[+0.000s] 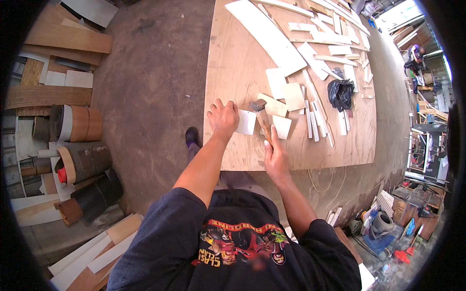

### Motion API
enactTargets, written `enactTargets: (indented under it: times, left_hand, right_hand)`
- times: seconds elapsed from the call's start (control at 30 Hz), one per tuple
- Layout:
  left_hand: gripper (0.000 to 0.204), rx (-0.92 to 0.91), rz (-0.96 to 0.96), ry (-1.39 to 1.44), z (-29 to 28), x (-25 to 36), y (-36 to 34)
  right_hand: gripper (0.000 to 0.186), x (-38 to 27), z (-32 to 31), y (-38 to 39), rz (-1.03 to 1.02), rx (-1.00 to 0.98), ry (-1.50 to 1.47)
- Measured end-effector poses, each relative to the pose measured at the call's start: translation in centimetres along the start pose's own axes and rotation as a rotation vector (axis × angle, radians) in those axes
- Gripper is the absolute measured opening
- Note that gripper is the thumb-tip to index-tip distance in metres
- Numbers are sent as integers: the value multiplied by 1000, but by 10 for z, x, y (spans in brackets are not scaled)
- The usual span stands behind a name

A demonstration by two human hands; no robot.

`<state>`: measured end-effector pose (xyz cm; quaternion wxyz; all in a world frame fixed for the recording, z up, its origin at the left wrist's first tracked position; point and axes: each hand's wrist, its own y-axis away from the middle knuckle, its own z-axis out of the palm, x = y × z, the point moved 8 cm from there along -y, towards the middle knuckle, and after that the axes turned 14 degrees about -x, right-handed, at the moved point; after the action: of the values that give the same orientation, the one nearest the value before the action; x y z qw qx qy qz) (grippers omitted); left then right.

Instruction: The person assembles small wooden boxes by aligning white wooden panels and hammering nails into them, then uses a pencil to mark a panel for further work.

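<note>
A crumpled black plastic bag (341, 93) lies on the plywood table (233, 72), upper right of the frame; no labels, signs or screens

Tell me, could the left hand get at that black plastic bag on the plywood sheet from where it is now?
Probably not without stepping over. The left hand rests on a pale square piece at the near edge, while the black bag lies well off to the right, beyond the right hand and its hammer.

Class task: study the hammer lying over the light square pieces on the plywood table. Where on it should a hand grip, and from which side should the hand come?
Grip the wooden handle near its free end, coming from the table's near edge. The hammer lies with its dark head away from the person and the handle pointing back toward them; the right hand already closes there. The left hand rests flat on a square piece beside it.
</note>
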<state>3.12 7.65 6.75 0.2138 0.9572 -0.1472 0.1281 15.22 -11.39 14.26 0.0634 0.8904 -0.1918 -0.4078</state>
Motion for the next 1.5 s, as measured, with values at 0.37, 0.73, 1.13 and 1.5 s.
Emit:
enactTargets:
  times: [0.37,0.73,1.13,1.5]
  left_hand:
    - [40,-41,-29,14,3,-3,-1]
    - [39,-52,-51,-3,-1,0,0]
    - [40,-74,-46,68,3,-3,0]
    - [51,-702,-231,740,31,-14,-36]
  right_hand:
    - [56,10,13,-6,20,-62,90]
    - [55,11,16,-4,27,-64,62]
    - [59,94,-9,-2,224,169,457]
    - [51,33,0,-53,-392,220,122]
